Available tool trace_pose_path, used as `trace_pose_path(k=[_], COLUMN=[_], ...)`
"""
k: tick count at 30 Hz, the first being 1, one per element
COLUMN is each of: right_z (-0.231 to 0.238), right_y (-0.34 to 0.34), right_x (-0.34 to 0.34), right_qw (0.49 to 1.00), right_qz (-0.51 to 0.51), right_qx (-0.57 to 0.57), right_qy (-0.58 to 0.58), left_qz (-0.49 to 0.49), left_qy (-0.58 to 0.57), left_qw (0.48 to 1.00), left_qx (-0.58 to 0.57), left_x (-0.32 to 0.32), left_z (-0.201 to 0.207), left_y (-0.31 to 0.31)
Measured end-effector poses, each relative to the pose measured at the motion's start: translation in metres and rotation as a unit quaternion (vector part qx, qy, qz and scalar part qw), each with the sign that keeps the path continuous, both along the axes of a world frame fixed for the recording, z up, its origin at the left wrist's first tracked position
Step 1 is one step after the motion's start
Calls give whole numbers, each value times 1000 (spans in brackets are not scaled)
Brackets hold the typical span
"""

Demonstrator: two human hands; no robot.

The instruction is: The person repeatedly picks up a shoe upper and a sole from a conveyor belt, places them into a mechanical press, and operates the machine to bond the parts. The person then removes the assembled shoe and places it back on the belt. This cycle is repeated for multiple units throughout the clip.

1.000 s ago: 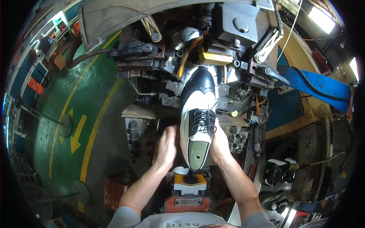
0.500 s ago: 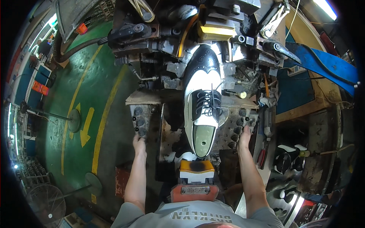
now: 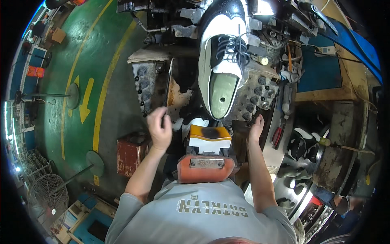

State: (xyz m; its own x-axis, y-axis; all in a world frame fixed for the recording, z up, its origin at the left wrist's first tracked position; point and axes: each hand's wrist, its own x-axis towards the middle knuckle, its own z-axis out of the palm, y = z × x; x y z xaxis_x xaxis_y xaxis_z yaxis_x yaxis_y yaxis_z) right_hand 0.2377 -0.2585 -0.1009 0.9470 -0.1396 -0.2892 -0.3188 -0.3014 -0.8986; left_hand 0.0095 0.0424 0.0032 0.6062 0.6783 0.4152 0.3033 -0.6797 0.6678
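Observation:
A black-and-white lace-up shoe [image 3: 222,61] sits mounted on a last in the machine in front of me, its heel end facing me. My left hand [image 3: 159,128] hovers with loosely curled fingers just below the left control panel [image 3: 146,83] of round knobs, holding nothing. My right hand [image 3: 256,129] rests with fingers apart at the lower edge of the right control panel [image 3: 256,92]. An orange and white padded rest [image 3: 209,138] stands between my forearms, above an orange block [image 3: 206,167].
Red-handled pliers [image 3: 278,136] lie on the ledge right of my right hand. A red box [image 3: 129,153] stands on the floor at the left. Green floor with yellow lines and an arrow [image 3: 84,101] spreads left. Black-and-white shoes [image 3: 300,146] are stacked at the right.
A second ago both hands held the shoe's sides near the heel. They let go and moved outward and down to the control panels; my view tilted down.

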Motion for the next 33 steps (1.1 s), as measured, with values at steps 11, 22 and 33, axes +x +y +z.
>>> trace_pose_path(k=[11,22,33], right_z=[-16,-42,67], right_y=[-25,-71,-36], right_x=[-60,-84,-108], right_qw=[996,985,953], right_qz=[75,109,121], right_qx=[-20,124,264], right_qy=[42,56,81], left_qz=[-180,-129,-183], left_qy=[49,9,-296], left_qw=[638,843,605], left_qx=[-747,-522,-716], left_x=[-5,-42,-173], left_z=[-62,-23,87], left_y=[-96,-16,7])
